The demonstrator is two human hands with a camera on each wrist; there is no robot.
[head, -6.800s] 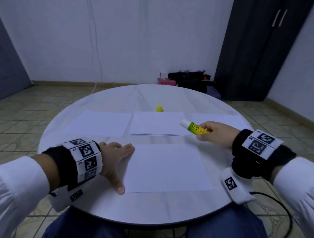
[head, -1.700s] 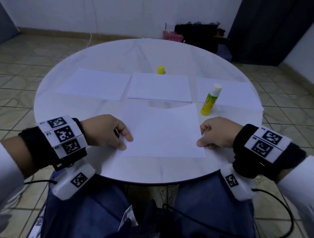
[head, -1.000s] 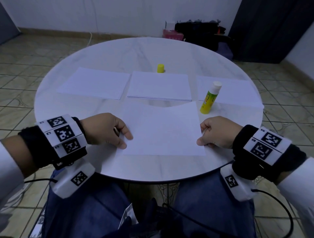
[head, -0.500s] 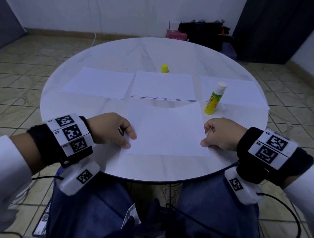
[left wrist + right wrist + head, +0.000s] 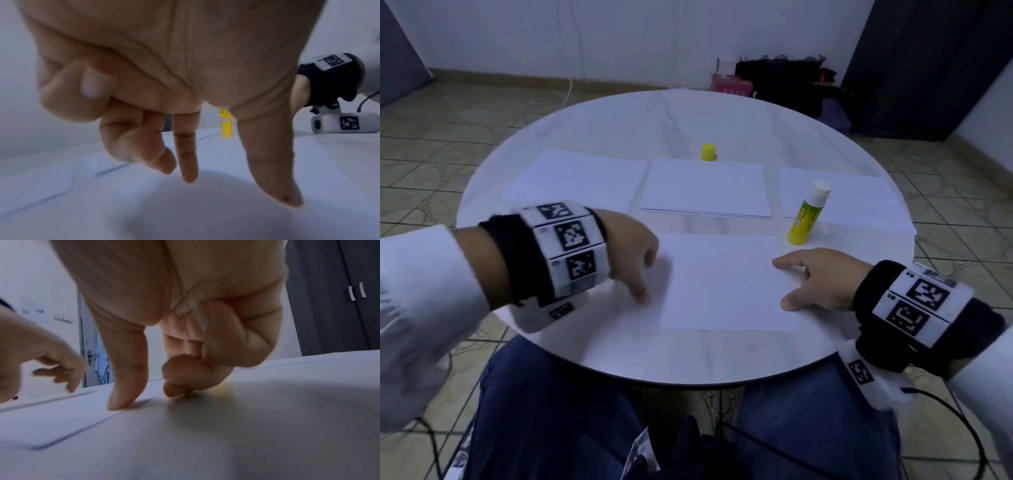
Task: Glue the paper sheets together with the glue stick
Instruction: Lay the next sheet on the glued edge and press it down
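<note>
On a round white table (image 5: 619,342), seen from the head camera, a paper sheet (image 5: 726,284) lies nearest the person, with the glue stick (image 5: 808,214) standing upright and uncapped just beyond its far right corner. The right hand (image 5: 822,279) rests on that sheet's right edge, index finger and thumb spread flat, grasping nothing; the left hand (image 5: 635,257), blurred, hangs over the sheet's left edge with fingers drooping loose and empty. Farther from the sheet, three more papers lie in a row, a yellow cap (image 5: 708,151) behind the middle stack (image 5: 705,188). From the left wrist, the fingers (image 5: 186,154) dangle above the sheet, the glue stick (image 5: 225,123) beyond them. From the right wrist, the thumb (image 5: 125,378) presses the sheet's edge while other fingers curl against the tabletop.
</note>
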